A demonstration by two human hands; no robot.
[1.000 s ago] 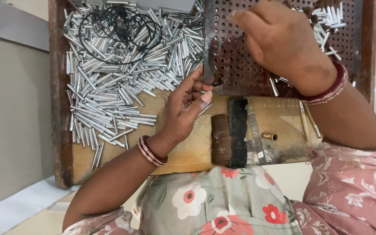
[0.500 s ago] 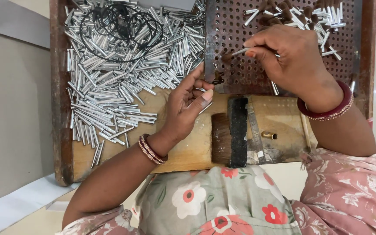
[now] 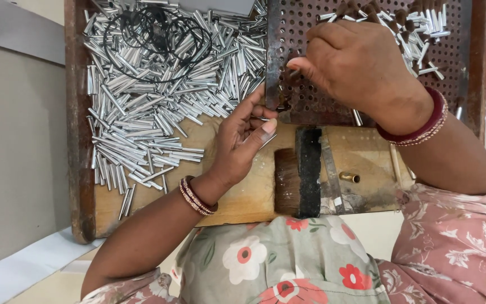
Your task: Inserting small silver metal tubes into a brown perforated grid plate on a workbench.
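My left hand (image 3: 242, 143) rests on the wooden tray (image 3: 80, 169), beside a big heap of short silver metal tubes (image 3: 158, 112). It pinches a few of these tubes between thumb and fingers. My right hand (image 3: 361, 67) hovers over the rusty perforated metal plate (image 3: 310, 107). Its fingers are curled and pinched near the plate's left edge, and they mostly hide the thin tube they hold. More loose tubes (image 3: 423, 39) lie on the plate's far right part, with several dark-tipped pieces standing in holes along its top edge.
A flat black brush (image 3: 302, 174) lies on the tray's near board, with a small brass piece (image 3: 350, 177) to its right. Black wire rings (image 3: 153, 34) sit on top of the tube heap. A grey surface lies to the left of the tray.
My right hand has come down from the plate's upper part to its left edge, carrying a thin tube. My left hand has stayed in place with its tubes.
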